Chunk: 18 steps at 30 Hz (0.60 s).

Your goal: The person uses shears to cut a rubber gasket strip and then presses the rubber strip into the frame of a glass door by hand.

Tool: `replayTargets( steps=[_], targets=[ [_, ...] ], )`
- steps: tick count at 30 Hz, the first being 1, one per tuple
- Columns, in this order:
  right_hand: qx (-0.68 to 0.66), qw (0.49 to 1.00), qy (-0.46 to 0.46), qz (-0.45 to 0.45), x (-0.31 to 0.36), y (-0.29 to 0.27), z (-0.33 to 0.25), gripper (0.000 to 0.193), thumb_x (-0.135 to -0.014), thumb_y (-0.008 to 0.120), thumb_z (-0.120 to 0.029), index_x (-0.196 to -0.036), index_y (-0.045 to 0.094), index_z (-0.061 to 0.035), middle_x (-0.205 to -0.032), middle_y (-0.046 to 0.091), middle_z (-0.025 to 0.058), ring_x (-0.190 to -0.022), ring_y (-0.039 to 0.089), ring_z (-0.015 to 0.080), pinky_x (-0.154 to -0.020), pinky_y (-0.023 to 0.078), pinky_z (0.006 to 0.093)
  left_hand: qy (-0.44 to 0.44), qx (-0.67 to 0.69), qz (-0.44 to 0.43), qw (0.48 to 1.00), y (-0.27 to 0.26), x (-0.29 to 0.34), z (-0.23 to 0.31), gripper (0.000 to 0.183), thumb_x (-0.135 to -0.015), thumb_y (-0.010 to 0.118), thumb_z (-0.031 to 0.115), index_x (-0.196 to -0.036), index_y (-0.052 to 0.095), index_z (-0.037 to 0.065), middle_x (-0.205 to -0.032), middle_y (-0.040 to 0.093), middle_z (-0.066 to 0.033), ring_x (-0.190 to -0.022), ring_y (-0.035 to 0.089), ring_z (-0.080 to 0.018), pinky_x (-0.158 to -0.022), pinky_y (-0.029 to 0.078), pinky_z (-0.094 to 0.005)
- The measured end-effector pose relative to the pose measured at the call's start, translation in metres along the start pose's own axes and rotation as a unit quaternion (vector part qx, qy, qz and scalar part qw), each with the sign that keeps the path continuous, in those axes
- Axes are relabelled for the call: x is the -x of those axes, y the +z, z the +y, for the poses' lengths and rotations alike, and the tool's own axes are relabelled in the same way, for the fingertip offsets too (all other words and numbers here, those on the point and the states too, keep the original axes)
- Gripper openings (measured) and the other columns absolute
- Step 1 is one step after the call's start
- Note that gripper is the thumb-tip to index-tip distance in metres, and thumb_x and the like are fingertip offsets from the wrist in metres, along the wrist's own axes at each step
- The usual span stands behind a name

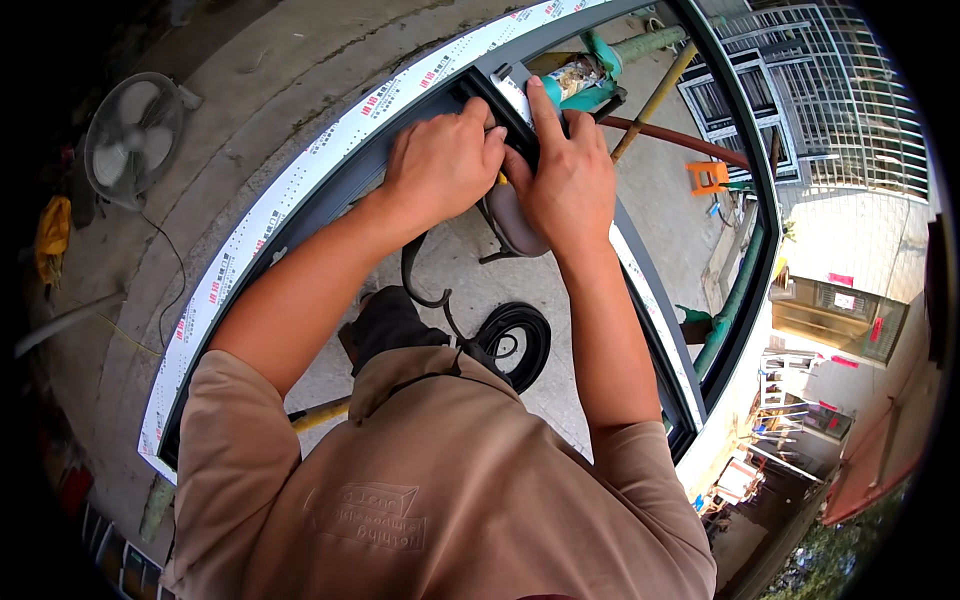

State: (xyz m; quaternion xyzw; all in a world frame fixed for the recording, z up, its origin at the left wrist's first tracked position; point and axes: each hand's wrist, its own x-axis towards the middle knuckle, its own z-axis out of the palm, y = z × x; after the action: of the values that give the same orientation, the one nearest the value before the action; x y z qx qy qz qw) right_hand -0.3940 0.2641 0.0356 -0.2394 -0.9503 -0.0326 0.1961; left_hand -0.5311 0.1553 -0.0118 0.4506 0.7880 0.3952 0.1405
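A large dark grey window frame (340, 190) lies across in front of me, its outer face covered with white printed film. My left hand (440, 155) is closed, thumb and bent forefinger pinching at the corner by the middle bar, where a black rubber strip (408, 268) appears to run; its fingertips partly hide the strip. My right hand (568, 180) straddles the middle bar (655, 290), forefinger stretched along it and thumb pressed on the inner side. Below the hands, the strip hangs down toward a black coil (515, 345) on the ground.
A standing fan (135, 140) is at the left, with its cord on the concrete. Green-wrapped poles (640, 47) and a yellow pole (655, 100) show through the frame. An orange stool (708, 178) and metal grilles (850, 90) are at the far right. A stool seat (515, 222) is below my hands.
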Motion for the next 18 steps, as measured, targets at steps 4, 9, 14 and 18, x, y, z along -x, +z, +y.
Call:
replayTargets(
  steps=[4,9,14,18],
  targets=[
    [-0.013,1.000,0.018,-0.014,-0.002,0.001,0.000,0.084,-0.086,0.094,-0.031,-0.165,0.065,-0.0242,-0.119,0.070,0.0191,-0.108,0.072,0.0383,-0.092,0.062,0.0479,0.004,0.009,0.016,1.000,0.002,0.001,-0.002,0.027,-0.111,0.063,0.030,-0.116,0.069,0.004,-0.089,0.081,-0.0232,-0.086,0.079,-0.0496,-0.082,0.061,-0.0629],
    [-0.005,1.000,0.025,-0.018,-0.002,-0.003,0.002,0.085,-0.088,0.094,-0.030,-0.167,0.064,-0.0297,-0.118,0.070,0.0161,-0.108,0.073,0.0368,-0.091,0.062,0.0466,-0.041,0.031,0.005,0.999,-0.006,0.016,0.011,0.031,-0.110,0.067,0.031,-0.127,0.069,0.005,-0.100,0.082,-0.0239,-0.097,0.078,-0.0490,-0.086,0.060,-0.0608],
    [-0.021,0.998,0.034,-0.049,-0.004,-0.008,0.000,0.089,-0.085,0.096,-0.028,-0.167,0.063,-0.0249,-0.122,0.070,0.0185,-0.115,0.071,0.0373,-0.096,0.061,0.0471,-0.143,0.089,-0.042,0.985,-0.008,0.063,0.033,0.060,-0.106,0.076,0.023,-0.159,0.053,0.007,-0.112,0.080,-0.0258,-0.102,0.078,-0.0498,-0.093,0.059,-0.0570],
    [-0.027,0.998,0.030,-0.048,-0.004,-0.009,0.001,0.090,-0.085,0.096,-0.027,-0.168,0.063,-0.0250,-0.124,0.070,0.0187,-0.116,0.071,0.0373,-0.095,0.061,0.0472,-0.141,0.190,0.005,0.972,0.001,0.101,0.023,0.065,-0.105,0.074,0.013,-0.164,0.050,0.008,-0.125,0.078,-0.0296,-0.115,0.077,-0.0497,-0.100,0.059,-0.0516]
  ],
)
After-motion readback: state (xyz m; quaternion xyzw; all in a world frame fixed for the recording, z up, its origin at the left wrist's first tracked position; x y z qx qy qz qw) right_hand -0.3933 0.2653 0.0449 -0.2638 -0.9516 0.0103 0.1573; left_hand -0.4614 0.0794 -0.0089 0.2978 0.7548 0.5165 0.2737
